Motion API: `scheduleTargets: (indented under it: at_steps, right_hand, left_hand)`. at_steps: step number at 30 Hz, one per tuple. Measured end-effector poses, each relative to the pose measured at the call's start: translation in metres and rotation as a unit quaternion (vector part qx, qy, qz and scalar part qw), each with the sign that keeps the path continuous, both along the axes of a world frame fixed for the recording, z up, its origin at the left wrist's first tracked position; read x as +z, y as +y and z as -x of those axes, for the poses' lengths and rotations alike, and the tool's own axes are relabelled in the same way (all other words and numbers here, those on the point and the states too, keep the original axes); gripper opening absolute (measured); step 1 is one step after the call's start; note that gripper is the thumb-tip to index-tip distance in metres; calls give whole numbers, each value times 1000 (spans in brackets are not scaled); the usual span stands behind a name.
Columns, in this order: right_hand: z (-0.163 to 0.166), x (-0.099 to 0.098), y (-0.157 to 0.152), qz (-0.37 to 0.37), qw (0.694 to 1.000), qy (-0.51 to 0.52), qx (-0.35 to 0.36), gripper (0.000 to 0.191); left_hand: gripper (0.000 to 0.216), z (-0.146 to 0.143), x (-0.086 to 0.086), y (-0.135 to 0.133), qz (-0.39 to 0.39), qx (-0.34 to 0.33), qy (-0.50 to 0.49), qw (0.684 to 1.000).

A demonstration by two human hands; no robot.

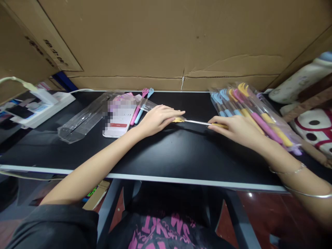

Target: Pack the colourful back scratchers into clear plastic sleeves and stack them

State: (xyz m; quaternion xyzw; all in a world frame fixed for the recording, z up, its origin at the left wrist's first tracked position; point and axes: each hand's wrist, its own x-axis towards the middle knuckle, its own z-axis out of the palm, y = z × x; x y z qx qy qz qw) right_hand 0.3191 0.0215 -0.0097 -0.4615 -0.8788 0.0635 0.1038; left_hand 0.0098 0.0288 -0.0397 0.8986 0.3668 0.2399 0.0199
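Note:
A yellow back scratcher with a silver metal rod is stretched between my hands above the black desk. My right hand is closed around its yellow handle. At the claw end, my left hand pinches near the yellow head, fingers pointing right. Clear plastic shows behind that hand; how far it runs under the fingers is hidden. Just left of it lie a pink back scratcher and a blue back scratcher, side by side. Several more back scratchers, in clear plastic, lie beyond my right hand.
A phone and a long clear plastic bag lie on the desk at left. A white power strip is farther left. At right are a bottle and a patterned pouch. Cardboard walls the back.

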Motion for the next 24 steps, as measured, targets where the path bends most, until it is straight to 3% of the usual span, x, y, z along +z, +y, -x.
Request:
scheduleTargets:
  at_steps: [11,24]
  right_hand:
    - [-5,9,1,109,994,-2,-12,35]
    - [-7,20,-2,-11,998,-45,-34,34]
  left_hand:
    - [39,1,1,1,34,-41,-13,999]
    - [53,2,-3,2,-9,-34,28,999]
